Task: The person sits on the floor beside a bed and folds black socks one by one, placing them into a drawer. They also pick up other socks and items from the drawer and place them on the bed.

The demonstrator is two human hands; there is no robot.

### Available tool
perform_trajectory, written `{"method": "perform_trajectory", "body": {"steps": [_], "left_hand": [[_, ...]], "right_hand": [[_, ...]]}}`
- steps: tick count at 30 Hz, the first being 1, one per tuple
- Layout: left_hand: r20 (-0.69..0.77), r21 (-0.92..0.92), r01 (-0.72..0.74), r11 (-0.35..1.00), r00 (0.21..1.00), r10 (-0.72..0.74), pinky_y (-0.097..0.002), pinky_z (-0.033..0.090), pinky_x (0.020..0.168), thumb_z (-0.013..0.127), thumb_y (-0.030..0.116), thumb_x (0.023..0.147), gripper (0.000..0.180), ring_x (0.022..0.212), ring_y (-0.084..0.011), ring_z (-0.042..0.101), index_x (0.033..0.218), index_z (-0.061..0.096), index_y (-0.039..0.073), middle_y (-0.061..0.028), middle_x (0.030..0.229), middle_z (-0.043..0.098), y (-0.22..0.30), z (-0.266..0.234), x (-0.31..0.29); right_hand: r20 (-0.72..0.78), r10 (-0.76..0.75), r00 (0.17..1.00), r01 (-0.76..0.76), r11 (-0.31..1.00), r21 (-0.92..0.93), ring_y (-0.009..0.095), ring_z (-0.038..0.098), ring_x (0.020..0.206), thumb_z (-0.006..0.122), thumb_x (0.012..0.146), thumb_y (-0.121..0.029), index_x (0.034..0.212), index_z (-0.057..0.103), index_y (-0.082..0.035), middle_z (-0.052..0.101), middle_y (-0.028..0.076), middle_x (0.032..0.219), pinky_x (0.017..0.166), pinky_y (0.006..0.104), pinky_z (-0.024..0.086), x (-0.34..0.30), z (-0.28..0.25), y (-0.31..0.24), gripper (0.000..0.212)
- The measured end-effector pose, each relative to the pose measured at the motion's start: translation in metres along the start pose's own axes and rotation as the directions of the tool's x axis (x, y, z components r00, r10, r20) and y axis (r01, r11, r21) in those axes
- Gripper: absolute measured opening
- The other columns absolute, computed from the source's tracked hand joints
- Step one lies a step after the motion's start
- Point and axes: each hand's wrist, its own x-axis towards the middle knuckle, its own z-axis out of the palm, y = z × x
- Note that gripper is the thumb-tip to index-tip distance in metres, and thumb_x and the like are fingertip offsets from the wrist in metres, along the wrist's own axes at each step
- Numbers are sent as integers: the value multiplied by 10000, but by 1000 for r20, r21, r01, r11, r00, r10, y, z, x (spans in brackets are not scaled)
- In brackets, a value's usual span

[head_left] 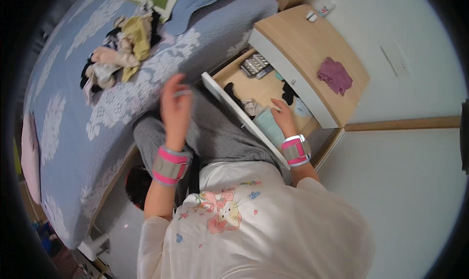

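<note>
My left hand [176,107] is raised above my knee, beside the bed, slightly blurred. Its fingers are loosely bent and apart, with nothing visible in them. Inside the pulled-out drawer [234,99], my right hand [284,117] hovers with fingers apart, and I see nothing in it. Just below it lies a pale green flat item [267,125]. A crumpled beige cloth [251,107] and black pieces of fabric [288,93] are near it. At the drawer's far end sits a grey packet with rows of small shapes [255,65].
A heap of mixed clothes [115,55] lies on the blue quilted bed [58,147] at left. On the wooden nightstand top [303,40] rest a crumpled purple cloth [334,76] and a small white object [311,16]. A white wall stands at right.
</note>
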Motion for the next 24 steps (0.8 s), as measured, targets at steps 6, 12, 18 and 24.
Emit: {"method": "perform_trajectory", "body": {"steps": [6, 12, 18, 24], "left_hand": [[873, 386, -641, 663, 486, -38, -549, 395, 945, 637, 216, 796, 487, 1208, -394, 399, 1247, 504, 92, -138, 1259, 501, -87, 170, -7], [767, 641, -525, 560, 467, -441, -638, 355, 930, 668, 321, 750, 540, 1253, -375, 352, 1257, 533, 194, -122, 1301, 453, -124, 231, -43], [834, 548, -595, 588, 339, -435, -536, 384, 952, 684, 324, 731, 550, 1225, -298, 402, 1254, 540, 228, -88, 1233, 496, -134, 209, -48], [852, 522, -602, 604, 330, -407, -501, 421, 924, 693, 287, 708, 529, 1185, -300, 450, 1217, 565, 220, -85, 1210, 525, -130, 205, -41]], "right_hand": [[-254, -61, 965, -140, 699, -701, 388, 400, 1236, 513, 834, -166, 1284, 470, -23, 463, 243, 1301, 1063, 483, 254, -15, -49, 110, 473], [-228, 101, 968, -235, 669, -705, 410, 445, 1197, 503, 895, -342, 1301, 445, -20, 481, 255, 1277, 1029, 502, 291, 30, -64, 139, 522], [-272, 244, 931, -361, 726, -585, 426, 374, 1256, 479, 866, -535, 1350, 417, -118, 422, 220, 1360, 1054, 521, 263, 68, -41, 184, 642], [-168, 190, 967, -248, 568, -785, 541, 214, 1274, 517, 821, -551, 1329, 466, -275, 301, 90, 1456, 914, 769, 200, 50, 12, 86, 580]]}}
